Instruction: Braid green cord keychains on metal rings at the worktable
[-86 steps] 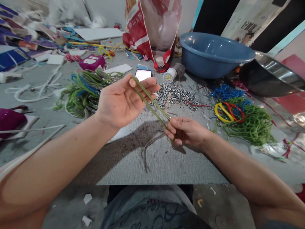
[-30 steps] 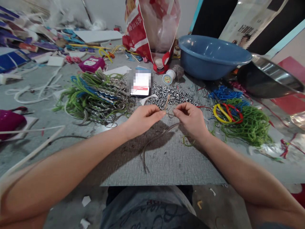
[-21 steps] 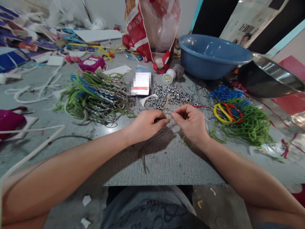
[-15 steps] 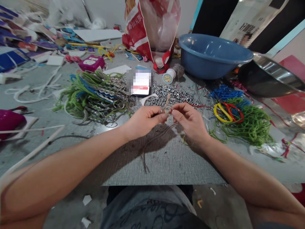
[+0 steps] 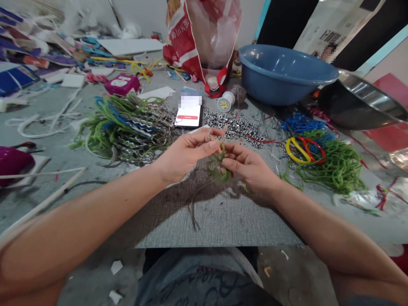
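Green cord is bunched between both hands, just above the bench, back from the middle of its front edge. Right hand: thumb and fingers pinching the bunch, probably to stop loose strands slipping. Left hand: fingers look pinched on the cord's upper end, likely steadying it; blurry there. Small metal pieces lie beyond, toward the back edge; scissors to the right, handles frontward, presumably for easy reach.
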A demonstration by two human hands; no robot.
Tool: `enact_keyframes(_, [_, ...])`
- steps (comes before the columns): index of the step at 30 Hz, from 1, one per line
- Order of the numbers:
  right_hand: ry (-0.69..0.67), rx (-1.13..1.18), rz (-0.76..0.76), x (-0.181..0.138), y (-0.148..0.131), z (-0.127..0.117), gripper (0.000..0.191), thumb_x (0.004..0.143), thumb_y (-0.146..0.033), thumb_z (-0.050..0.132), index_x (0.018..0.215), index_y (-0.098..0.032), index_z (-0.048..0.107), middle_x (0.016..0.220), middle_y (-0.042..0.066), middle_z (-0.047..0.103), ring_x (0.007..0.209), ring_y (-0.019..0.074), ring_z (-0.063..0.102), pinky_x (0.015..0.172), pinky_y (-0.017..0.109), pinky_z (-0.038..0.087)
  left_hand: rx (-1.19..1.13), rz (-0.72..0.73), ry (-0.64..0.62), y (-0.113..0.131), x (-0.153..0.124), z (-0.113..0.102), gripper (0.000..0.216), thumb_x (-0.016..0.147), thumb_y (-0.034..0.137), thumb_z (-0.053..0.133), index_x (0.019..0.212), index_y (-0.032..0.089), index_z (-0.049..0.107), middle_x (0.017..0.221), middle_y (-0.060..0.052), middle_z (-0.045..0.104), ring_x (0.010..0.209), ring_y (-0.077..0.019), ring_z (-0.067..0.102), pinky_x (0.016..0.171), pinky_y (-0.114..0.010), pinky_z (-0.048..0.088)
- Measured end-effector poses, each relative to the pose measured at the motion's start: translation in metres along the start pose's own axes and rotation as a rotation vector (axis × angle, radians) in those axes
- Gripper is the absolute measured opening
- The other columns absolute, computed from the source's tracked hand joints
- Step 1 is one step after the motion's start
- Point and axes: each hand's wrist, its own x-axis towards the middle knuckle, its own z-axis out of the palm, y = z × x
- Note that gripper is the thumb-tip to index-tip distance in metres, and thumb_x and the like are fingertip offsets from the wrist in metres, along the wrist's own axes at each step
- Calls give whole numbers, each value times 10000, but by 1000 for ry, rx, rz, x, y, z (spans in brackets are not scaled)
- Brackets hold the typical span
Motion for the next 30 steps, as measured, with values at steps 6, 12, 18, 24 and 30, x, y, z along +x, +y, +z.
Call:
enact_keyframes(6, [26, -136, 30, -1, -4, -7, 134, 752, -330, 628, 793, -206, 601, 635, -44, 479, 553, 81, 396, 518, 228, 335, -85, -12, 188, -1, 7, -7, 210, 729, 362, 673, 613, 194, 622, 791, -11, 648, 878, -170, 561, 857, -347, 406])
enact_keyframes(12, [95, -158, -18, -1, 0, -6, 234, 778, -277, 603, 1005, -238, 560, 839, -16, 551, 722, 105, 491, 664, 252, 408, -102, -21, 144, 1, 4, -4, 205, 685, 360, 712, 606, 189, 631, 823, -7, 638, 826, -156, 552, 809, -332, 418])
enact_keyframes(18, [149, -197, -39, 2, 4, -11, 179, 812, -264, 542, 986, -225, 553, 990, 5, 585, 632, 75, 506, 648, 263, 437, -72, -2, 191, 2, 5, -5, 188, 721, 346, 674, 632, 189, 620, 689, 3, 597, 716, -137, 524, 717, -306, 397])
enact_keyframes(24, [218, -678, -193, 5, 8, -28, 94, 802, -228, 558, 884, -194, 589, 833, 15, 600, 627, 101, 492, 612, 266, 421, -87, -40, 324, 7, 9, -12, 205, 761, 292, 653, 602, 185, 582, 616, 24, 538, 484, -66, 381, 465, -250, 277])
enact_keyframes(30, [-76, -1159, -457, -5, 6, -19, 158, 860, -212, 505, 923, -184, 648, 936, 84, 621, 887, 190, 566, 777, 343, 450, -36, 28, 566, 14, 13, -18, 258, 852, 222, 560, 596, 192, 572, 459, 50, 398, 375, -51, 193, 410, -266, 108])
